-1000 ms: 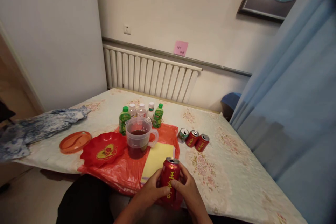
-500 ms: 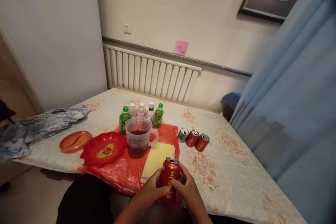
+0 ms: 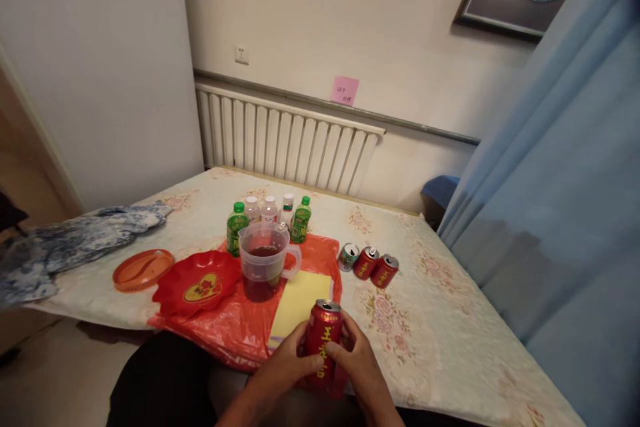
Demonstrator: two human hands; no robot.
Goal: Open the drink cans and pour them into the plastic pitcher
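At the table's near edge, a red can (image 3: 325, 340) with yellow characters stands upright between my hands. My left hand (image 3: 290, 363) wraps its left side and my right hand (image 3: 357, 360) its right side, both thumbs on the front. The can's top shows an opening. Beyond it lie yellow sheets (image 3: 303, 300) on a red plastic bag (image 3: 225, 330). A clear pitcher (image 3: 263, 263) of dark liquid stands on the bag, beside a red scalloped plate (image 3: 195, 283). To the right are two red cans (image 3: 385, 271) and a green-and-silver can (image 3: 349, 257).
Behind the pitcher stand several bottles, including green-capped ones (image 3: 301, 220). An orange lid (image 3: 143, 269) and a blue-white cloth (image 3: 95, 240) lie at the left of the flowered tablecloth (image 3: 450, 327). A blue curtain (image 3: 560, 180) hangs at the right, and a radiator (image 3: 290, 140) runs behind.
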